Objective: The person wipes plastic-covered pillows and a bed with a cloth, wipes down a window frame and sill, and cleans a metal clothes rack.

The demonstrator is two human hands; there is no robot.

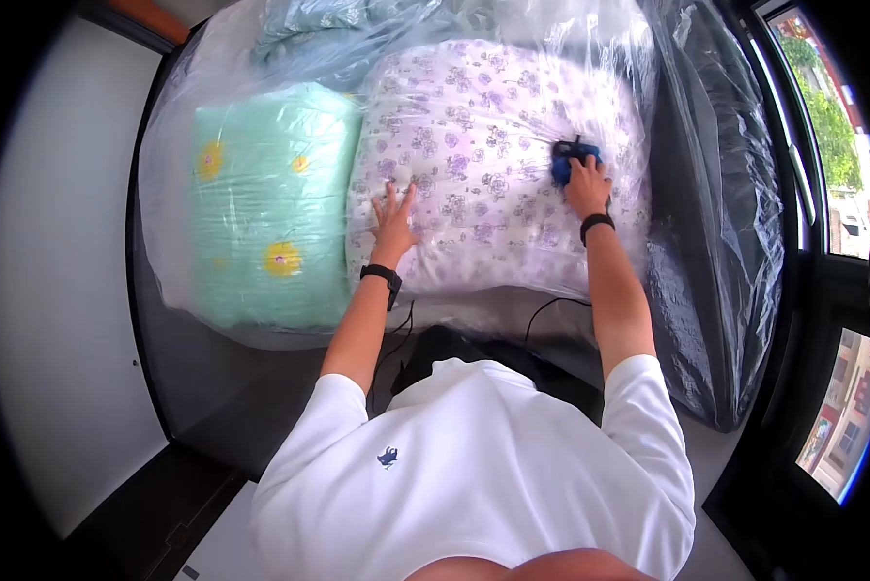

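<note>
Purple-flowered white bedding (464,145) lies under clear plastic in front of me. My left hand (393,228) rests on the lower left part of it, fingers spread and holding nothing. Over on the right side, my right hand (588,189) has its fingers closed around a small blue and black object (563,165), pressed against the plastic. The hand partly covers this object, so its exact kind is unclear. To the left sits a mint-green bundle (270,213) with yellow flowers, wrapped in plastic too.
Pale green bedding (309,19) under plastic is at the back. Dark material under plastic (706,213) stands along the right, beside the windows (823,136). A white wall panel (67,242) is on the left. A black cord (542,315) hangs near my body.
</note>
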